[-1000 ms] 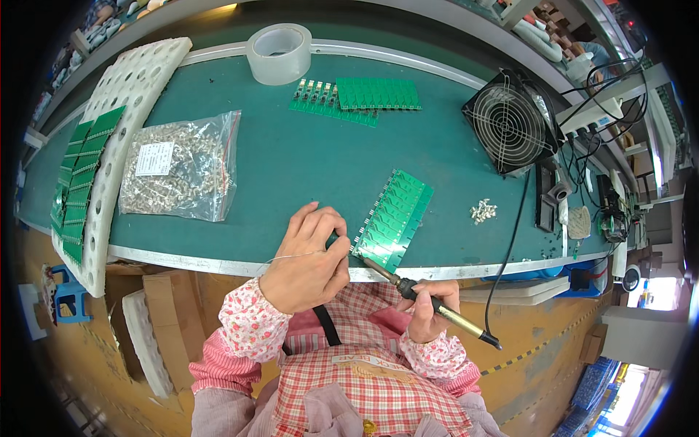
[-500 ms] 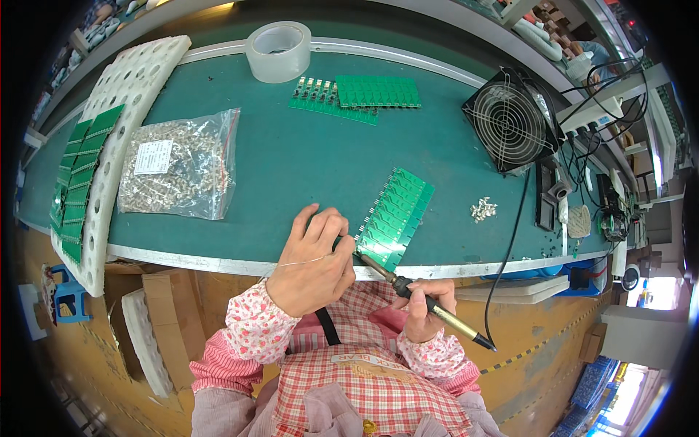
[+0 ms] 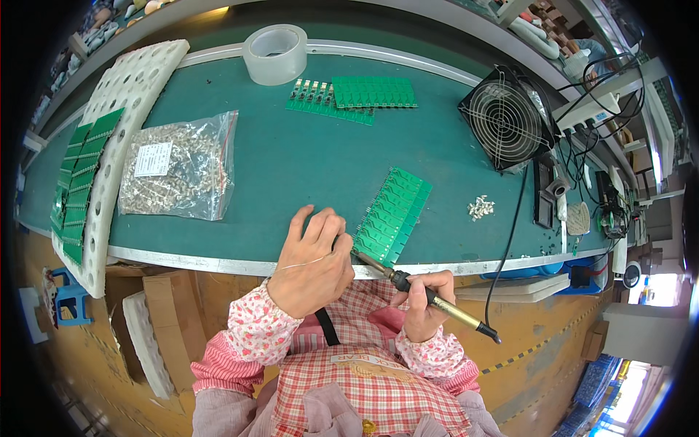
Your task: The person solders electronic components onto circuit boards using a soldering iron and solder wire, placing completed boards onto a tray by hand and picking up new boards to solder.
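My right hand [image 3: 429,304] is wrapped round a soldering iron [image 3: 456,313] with a brass-coloured handle and a black collar. The iron's tip reaches the lower left corner of a green circuit board panel [image 3: 392,215], which lies tilted at the table's front edge. At that same corner is my left hand [image 3: 314,251], its fingers curled and pinched beside the tip. Whatever those fingers hold, if anything, is hidden behind them. A small pile of silvery components [image 3: 480,208] lies right of the panel.
A bag of small metal parts [image 3: 178,164] and a white foam board [image 3: 138,91] bearing green panels [image 3: 84,171] are at left. Clear tape [image 3: 275,54] and more stacked panels [image 3: 375,93] stand behind. A black fan [image 3: 506,120] and the iron's cord [image 3: 510,247] are at right.
The soldering iron's rear end has swung slightly up and to the right, while its tip remains by the panel's lower left corner. My left hand has stayed nearly still.
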`<control>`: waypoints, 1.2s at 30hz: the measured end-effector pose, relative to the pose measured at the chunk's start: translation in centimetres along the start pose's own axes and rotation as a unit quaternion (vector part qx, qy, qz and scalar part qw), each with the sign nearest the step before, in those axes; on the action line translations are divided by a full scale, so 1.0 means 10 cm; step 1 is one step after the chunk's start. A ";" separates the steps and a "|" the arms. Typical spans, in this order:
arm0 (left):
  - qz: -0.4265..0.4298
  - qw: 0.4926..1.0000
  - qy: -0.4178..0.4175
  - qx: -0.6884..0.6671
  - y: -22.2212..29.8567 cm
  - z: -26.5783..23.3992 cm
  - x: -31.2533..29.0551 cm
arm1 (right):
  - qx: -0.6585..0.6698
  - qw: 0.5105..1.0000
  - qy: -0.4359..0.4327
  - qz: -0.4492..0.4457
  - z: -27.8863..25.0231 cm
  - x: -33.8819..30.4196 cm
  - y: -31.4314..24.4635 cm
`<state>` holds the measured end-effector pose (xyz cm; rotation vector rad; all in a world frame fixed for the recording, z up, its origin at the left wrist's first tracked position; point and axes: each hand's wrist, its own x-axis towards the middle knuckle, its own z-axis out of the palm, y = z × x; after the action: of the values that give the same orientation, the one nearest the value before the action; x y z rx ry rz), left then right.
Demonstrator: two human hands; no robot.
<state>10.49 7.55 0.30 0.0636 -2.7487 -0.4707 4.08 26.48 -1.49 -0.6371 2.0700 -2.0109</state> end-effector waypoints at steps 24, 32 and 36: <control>0.021 0.995 0.055 -0.081 0.51 0.05 -0.22 | -0.279 0.919 -0.152 -0.233 -0.11 0.11 -0.15; 0.002 0.994 0.031 -0.104 0.37 -0.03 -0.34 | -0.291 0.912 -0.172 -0.230 -0.39 0.28 -0.19; -0.035 0.991 0.039 -0.120 0.32 -0.01 -0.36 | -0.294 0.922 -0.161 -0.196 -0.44 0.46 -0.10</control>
<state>13.98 10.87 0.21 0.1167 -2.5996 -0.7968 -1.66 28.54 0.49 -1.4758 2.4637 -1.2638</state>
